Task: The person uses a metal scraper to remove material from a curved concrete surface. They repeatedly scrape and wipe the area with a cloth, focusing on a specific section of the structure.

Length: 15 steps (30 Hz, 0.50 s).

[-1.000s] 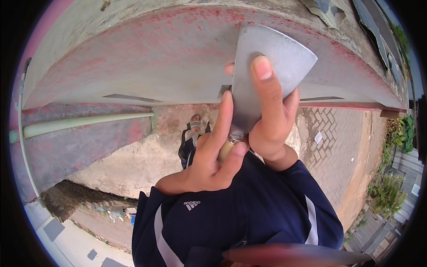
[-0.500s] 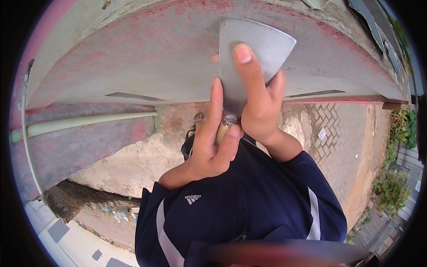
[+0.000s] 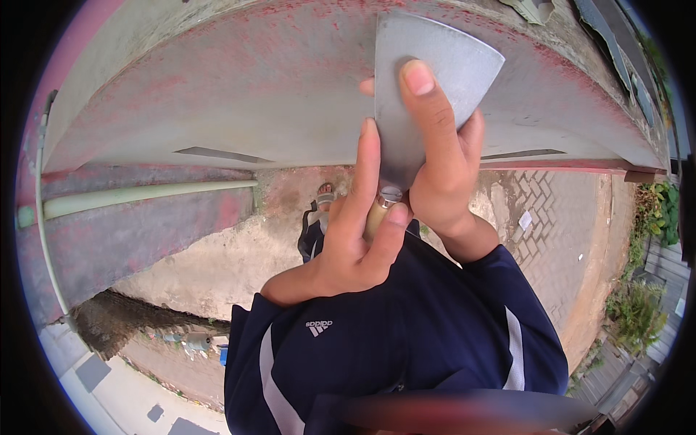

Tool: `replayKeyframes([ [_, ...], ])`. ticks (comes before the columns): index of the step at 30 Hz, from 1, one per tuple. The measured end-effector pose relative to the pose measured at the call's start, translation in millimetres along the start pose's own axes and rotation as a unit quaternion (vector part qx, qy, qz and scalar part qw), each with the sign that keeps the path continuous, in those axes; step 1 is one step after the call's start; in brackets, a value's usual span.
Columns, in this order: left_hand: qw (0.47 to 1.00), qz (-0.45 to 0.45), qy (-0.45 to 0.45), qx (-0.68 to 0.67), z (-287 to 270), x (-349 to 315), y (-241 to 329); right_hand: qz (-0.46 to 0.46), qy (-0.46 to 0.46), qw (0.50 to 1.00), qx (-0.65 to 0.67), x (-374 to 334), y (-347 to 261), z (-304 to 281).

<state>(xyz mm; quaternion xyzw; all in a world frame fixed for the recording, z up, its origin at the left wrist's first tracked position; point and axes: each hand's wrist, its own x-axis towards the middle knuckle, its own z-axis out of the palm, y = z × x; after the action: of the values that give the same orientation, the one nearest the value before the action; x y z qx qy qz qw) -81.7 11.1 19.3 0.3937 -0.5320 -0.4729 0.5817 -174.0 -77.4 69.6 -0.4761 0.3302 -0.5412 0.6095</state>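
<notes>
A putty knife (image 3: 395, 138) with a broad grey metal blade and a pale wooden handle is held up in front of my chest, its wide edge pointing away from me. My left hand (image 3: 359, 235) grips the handle near the metal collar, thumb across it and index finger stretched along the blade's left side. Around the blade's right side closes my right hand (image 3: 444, 163). The right thumb presses flat on the blade face, while fingers pass behind it and one tip shows past the left edge. Most of the handle is hidden by my left hand.
Beyond the blade runs a grey wall (image 3: 290, 109) with red paint marks and narrow slots. A pale pipe (image 3: 145, 193) lies along a ledge at the left. To the right are paving blocks (image 3: 533, 210) and plants (image 3: 638, 312). One sandalled foot (image 3: 325, 190) shows below.
Both hands and the putty knife have shifted slightly to the right and a little farther up in the picture. The grip looks the same.
</notes>
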Motion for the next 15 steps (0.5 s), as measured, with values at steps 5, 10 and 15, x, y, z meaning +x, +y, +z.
replayKeyframes([
  [5, 1.0, -0.005, -0.008, -0.027, -0.8, -1.0, 0.1, -0.023, -0.012, 1.0, -0.011, -1.2, 4.1, 1.8],
  [10, 0.999, -0.029, -0.028, -0.003, -7.1, 2.3, 5.1, -0.043, 0.012, 0.999, -0.021, -1.7, 5.7, 5.1],
  [15, 0.997, -0.051, -0.05, -0.017, -10.9, 4.0, 13.5, -0.001, 0.024, 0.999, 0.039, -4.4, -0.9, 7.6],
])
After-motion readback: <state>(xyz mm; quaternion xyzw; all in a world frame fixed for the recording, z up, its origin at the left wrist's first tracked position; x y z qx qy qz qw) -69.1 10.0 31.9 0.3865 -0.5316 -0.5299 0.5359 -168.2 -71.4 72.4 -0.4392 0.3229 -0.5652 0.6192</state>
